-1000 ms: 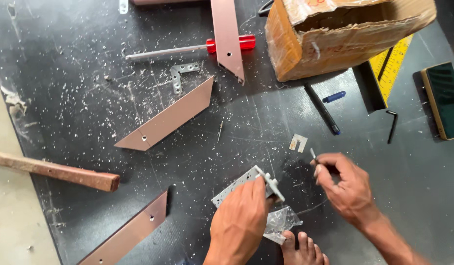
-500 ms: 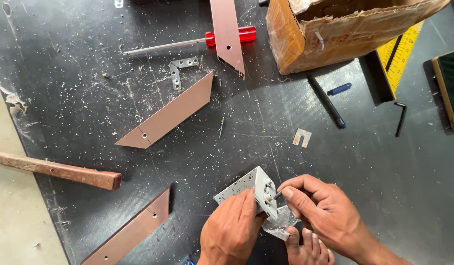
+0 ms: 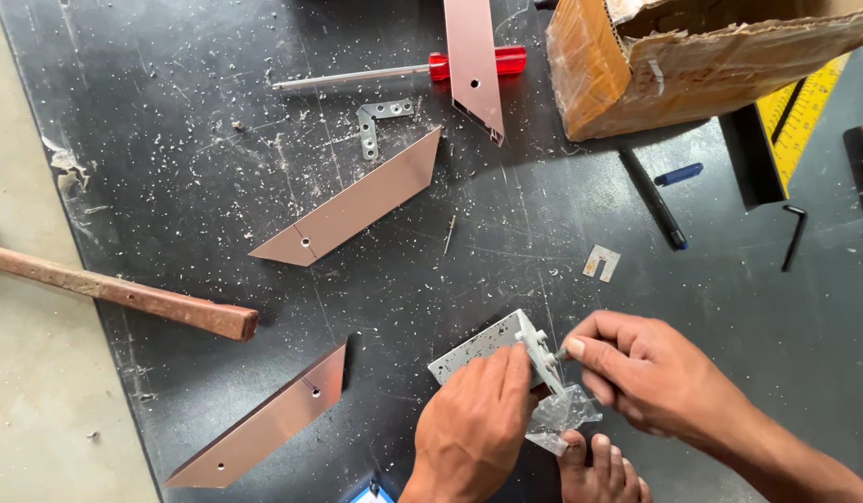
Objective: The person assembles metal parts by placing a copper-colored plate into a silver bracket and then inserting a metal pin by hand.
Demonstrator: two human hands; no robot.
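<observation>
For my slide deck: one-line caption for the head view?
Both hands, left hand and right hand, grip a small grey metal bracket on a dark, shaving-strewn mat.

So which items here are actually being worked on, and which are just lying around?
In hand:
left hand
right hand
grey metal bracket
clear plastic bag

Lying about:
red-handled screwdriver
cardboard box
wooden handle
hex key
</observation>
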